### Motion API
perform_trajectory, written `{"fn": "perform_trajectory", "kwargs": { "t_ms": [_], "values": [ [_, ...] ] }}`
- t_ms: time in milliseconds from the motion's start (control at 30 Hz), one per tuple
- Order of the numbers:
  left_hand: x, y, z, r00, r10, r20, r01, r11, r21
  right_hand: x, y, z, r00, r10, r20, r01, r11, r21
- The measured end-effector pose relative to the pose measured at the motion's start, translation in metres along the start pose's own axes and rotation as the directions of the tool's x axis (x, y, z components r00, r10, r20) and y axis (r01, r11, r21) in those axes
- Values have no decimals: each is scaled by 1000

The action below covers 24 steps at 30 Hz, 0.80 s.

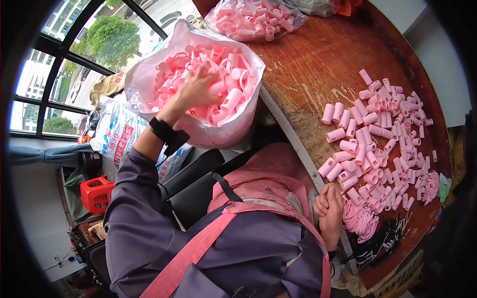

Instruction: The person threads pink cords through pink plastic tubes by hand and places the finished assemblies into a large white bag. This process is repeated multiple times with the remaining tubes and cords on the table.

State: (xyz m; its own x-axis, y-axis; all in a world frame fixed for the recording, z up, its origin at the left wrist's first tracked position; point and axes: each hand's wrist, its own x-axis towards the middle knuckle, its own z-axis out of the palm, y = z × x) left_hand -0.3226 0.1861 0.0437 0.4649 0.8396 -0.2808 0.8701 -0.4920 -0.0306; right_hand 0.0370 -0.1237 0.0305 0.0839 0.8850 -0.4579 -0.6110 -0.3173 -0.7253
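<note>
My left hand [198, 90] reaches over a big white plastic sack [140, 84] full of pink plastic parts [231, 99]. Its fingers are spread at the top of the heap, partly against the pieces, and no piece shows in its grip. My right hand [329, 211] is curled closed by the table's near edge. What its fingers hold, if anything, is hidden. Right beside it lie a spread of short pink plastic tubes [365, 149] with holes in their sides and a bundle of pink cord [361, 223].
The worn brown wooden table [313, 57] has a pale edge strip. A clear bag of pink pieces [256, 22] stands at its far end. Dark cords with pale tips [380, 246] lie near right. A red plastic stool [96, 193] and a printed white sack [117, 130] are at left.
</note>
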Motion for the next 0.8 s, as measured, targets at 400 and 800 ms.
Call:
{"fn": "perform_trajectory", "kwargs": {
  "t_ms": [400,800],
  "values": [
    [46,-67,31,953,-302,-37,302,953,-3,-8,8,2,999,-3,-33,1,999,-46],
    [1,-34,-45,899,-280,-338,288,957,-28,-24,-4,-19,999,-2,-41,-1,998,-57]
  ]
}}
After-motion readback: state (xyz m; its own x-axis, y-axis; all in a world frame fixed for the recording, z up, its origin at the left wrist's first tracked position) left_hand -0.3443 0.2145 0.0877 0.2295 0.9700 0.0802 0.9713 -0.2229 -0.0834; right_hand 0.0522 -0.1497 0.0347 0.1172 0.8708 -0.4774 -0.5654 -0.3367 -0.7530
